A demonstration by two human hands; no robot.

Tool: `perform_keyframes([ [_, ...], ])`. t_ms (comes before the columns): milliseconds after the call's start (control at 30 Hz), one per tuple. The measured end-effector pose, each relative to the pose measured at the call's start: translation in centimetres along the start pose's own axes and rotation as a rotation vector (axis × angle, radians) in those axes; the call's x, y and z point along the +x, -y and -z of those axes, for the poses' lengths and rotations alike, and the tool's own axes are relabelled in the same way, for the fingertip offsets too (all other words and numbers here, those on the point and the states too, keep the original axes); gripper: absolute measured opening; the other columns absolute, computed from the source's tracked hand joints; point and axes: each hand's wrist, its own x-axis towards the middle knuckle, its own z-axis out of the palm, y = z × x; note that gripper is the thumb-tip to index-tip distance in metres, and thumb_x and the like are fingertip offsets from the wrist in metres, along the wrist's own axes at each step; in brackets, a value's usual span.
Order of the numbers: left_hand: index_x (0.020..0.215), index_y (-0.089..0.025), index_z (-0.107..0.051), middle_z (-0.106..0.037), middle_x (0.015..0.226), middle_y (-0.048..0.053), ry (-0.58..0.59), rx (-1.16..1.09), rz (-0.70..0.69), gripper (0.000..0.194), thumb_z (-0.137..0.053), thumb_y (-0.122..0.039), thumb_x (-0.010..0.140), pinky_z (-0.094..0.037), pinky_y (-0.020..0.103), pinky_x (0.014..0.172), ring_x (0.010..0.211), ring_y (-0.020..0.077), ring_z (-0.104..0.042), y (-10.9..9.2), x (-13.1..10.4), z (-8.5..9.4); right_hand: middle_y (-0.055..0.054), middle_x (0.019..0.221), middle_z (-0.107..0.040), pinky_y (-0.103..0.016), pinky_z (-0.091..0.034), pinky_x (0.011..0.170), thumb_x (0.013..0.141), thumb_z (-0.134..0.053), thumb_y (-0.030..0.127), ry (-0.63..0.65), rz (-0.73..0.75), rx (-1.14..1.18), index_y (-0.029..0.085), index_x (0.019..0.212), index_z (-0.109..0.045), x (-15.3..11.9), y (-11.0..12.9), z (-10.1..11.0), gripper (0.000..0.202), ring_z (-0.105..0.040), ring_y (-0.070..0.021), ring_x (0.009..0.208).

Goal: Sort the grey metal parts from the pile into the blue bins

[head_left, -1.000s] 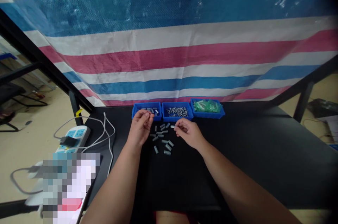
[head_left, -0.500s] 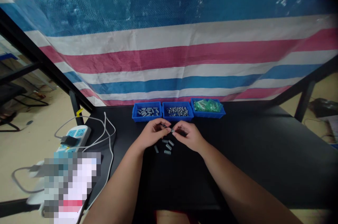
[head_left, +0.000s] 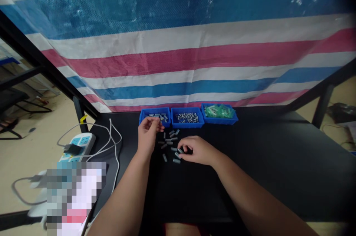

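My left hand (head_left: 150, 130) hovers at the front edge of the left blue bin (head_left: 141, 116), thumb and fingers pressed together; whatever they hold is too small to make out. Lower and to the right, my right hand (head_left: 194, 149) has its thumb and index finger around a small metal cylinder (head_left: 180, 150) on the black table. Several more metal cylinders (head_left: 169, 140) lie loose between the hands. Grey cylinders also fill part of the left bin. The middle blue bin (head_left: 187, 125) holds many smaller shiny metal pieces.
A third blue bin (head_left: 221, 120) with green plastic packets stands at the right of the row. White cables, a power strip (head_left: 85, 139) and a blurred-out object lie at left. Behind the table (head_left: 264, 162) hangs a striped sheet (head_left: 178, 58).
My hands have parted: the left moved up and left to the left bin, the right came down to the loose cylinders. More cylinders now show on the table.
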Motion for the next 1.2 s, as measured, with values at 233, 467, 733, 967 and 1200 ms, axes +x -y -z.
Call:
perform_keyframes([
  [233, 0.087, -0.016, -0.062, -0.074, 0.082, 0.006, -0.037, -0.130, -0.004, 0.033, -0.082, -0.040, 0.077, -0.059, 0.024, 0.068, 0.074, 0.0159, -0.074, -0.9, 0.0, -0.1, 0.003, 0.078, -0.061, -0.023, -0.039, 0.064, 0.079, -0.076, 0.027, 0.030, -0.016, -0.017, 0.025, 0.096, -0.072, 0.0, 0.1, 0.1, 0.018, -0.054, -0.0120, 0.071],
  [467, 0.085, -0.018, -0.061, -0.065, 0.061, -0.001, 0.269, 0.020, -0.029, 0.023, -0.075, -0.037, 0.084, -0.049, 0.021, 0.047, 0.050, 0.0130, -0.063, -1.0, -1.3, -0.2, 0.002, 0.079, -0.061, -0.023, -0.038, 0.065, 0.086, -0.066, 0.019, 0.026, -0.004, -0.083, 0.022, 0.088, -0.070, 0.0, 0.3, 0.1, 0.005, -0.055, -0.0114, 0.071],
  [733, 0.084, -0.016, -0.063, -0.061, 0.061, -0.002, 0.478, 0.255, 0.009, 0.022, -0.073, -0.036, 0.085, -0.043, 0.020, 0.050, 0.050, 0.0086, -0.056, -0.7, -1.7, -0.5, -0.002, 0.093, -0.066, -0.024, -0.044, 0.068, 0.086, -0.063, 0.016, -0.137, -0.162, -0.216, 0.025, 0.104, -0.073, -0.2, -0.6, 0.5, 0.023, -0.059, -0.0119, 0.072],
  [967, 0.086, -0.016, -0.066, -0.056, 0.059, -0.003, 0.542, 0.313, 0.017, 0.023, -0.073, -0.038, 0.085, -0.039, 0.022, 0.053, 0.051, 0.0089, -0.051, -0.2, -2.0, -0.6, -0.003, 0.083, -0.067, -0.025, -0.046, 0.064, 0.075, -0.066, 0.011, -0.159, -0.246, -0.196, 0.020, 0.093, -0.077, -0.4, -0.9, 1.1, 0.023, -0.061, -0.0130, 0.066],
  [1200, 0.081, -0.018, -0.064, -0.051, 0.055, -0.005, 0.398, 0.265, -0.040, 0.025, -0.071, -0.041, 0.085, -0.037, 0.021, 0.048, 0.046, 0.0083, -0.048, -0.7, -1.4, -0.3, 0.000, 0.064, -0.065, -0.023, -0.043, 0.056, 0.081, -0.063, 0.016, -0.054, -0.352, 0.075, 0.018, 0.076, -0.067, -0.7, -0.9, 1.7, 0.006, -0.062, -0.0125, 0.055],
])
